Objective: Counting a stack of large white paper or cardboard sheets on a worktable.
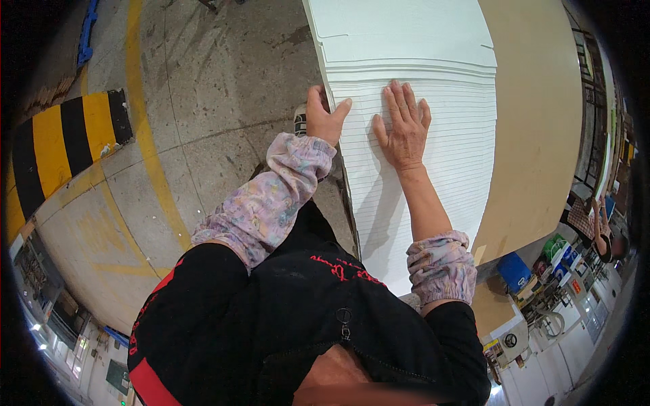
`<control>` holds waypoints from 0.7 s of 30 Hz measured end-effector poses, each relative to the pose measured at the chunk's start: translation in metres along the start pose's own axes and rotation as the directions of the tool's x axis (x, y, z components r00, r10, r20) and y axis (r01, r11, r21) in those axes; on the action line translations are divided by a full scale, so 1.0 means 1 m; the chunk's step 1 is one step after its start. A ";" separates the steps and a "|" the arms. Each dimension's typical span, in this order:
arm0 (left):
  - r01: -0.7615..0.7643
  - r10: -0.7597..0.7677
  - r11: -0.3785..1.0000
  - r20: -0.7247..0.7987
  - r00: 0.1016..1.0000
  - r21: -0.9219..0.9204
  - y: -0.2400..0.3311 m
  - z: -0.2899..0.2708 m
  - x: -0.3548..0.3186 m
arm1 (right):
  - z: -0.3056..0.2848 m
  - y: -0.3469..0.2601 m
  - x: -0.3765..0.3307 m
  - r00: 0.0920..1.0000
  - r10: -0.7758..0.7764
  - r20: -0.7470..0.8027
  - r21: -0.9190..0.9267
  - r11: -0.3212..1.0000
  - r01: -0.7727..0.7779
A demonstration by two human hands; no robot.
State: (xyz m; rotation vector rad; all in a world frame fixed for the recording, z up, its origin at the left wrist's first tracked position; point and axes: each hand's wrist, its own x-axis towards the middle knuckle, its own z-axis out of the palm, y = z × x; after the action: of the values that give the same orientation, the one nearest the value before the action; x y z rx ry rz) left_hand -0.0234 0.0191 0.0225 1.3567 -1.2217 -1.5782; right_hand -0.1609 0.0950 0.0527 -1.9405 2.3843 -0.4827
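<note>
White sheets [433,169] lie in front of me, fanned so that their edges show as many close, overlapping lines. My right hand [405,128] rests flat on them, fingers stretched and thumb out to the side. At the left edge of the stack is my left hand [326,120]. Its thumb reaches over the sheets' edge and the index finger stands apart from it on the outer side; the other fingers are hidden. Beyond both hands, larger white sheets [406,34] lie smooth, with a thin slit near each side. Patterned sleeve covers are on both my forearms.
A broad tan board [535,122] extends to the right of the sheets. On the left, a yellow-and-black striped block [68,145] stands on the concrete floor beside a yellow line [145,128]. At lower right are a blue bin [514,272], machines and another person [596,227].
</note>
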 end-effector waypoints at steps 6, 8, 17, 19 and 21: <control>0.012 -0.012 1.000 0.003 1.000 -0.022 0.006 0.001 -0.002 | -0.002 -0.001 0.002 1.000 0.005 0.005 0.016 1.000 -0.005; 0.031 -0.031 1.000 -0.007 0.999 0.002 0.006 0.003 -0.002 | -0.004 0.001 0.000 1.000 0.008 0.012 0.003 1.000 -0.008; 0.068 -0.076 0.994 0.083 0.994 0.090 0.007 -0.005 0.008 | -0.006 0.032 -0.010 0.989 0.096 -0.110 0.019 0.995 -0.094; 0.038 -0.052 0.983 0.074 0.996 0.182 0.016 -0.001 0.005 | -0.007 0.043 -0.009 0.988 0.123 -0.098 -0.074 0.989 -0.130; 0.013 -0.031 0.960 0.061 0.998 0.278 0.018 -0.001 0.005 | -0.007 0.044 -0.011 0.986 0.133 -0.098 -0.075 0.987 -0.140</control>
State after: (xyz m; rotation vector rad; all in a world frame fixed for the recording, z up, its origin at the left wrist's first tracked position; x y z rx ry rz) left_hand -0.0248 0.0090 0.0378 1.5059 -1.5182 -1.5180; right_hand -0.2021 0.1149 0.0465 -1.8062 2.6124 -0.4854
